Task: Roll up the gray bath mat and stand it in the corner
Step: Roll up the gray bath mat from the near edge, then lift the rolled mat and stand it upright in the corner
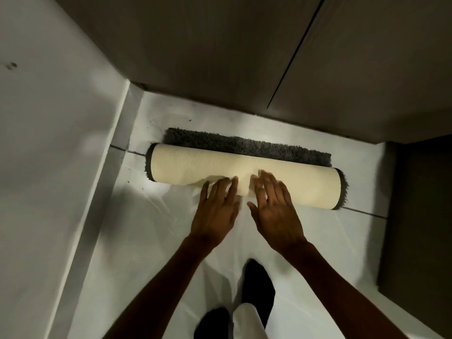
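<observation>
Because the gray bath mat (pixel 195 165), nearly rolled on the floor tile (pixel 151 241) by the cabinet (pixel 220 57), looks soft and light, the spread left hand (pixel 215 211) and right hand (pixel 276 214) should probably grip nearer its ends.

Pale glossy floor tiles (pixel 171 241) gleam under harsh light, dark cabinet doors (pixel 244 57) ahead, grey wall (pixel 49 143) left.

Both forearms are bare, no sleeves, with nothing worn on the left hand (pixel 215 211) or right hand (pixel 276 214). Below: dark socks (pixel 258 287) and a pale trouser leg (pixel 247 321).
</observation>
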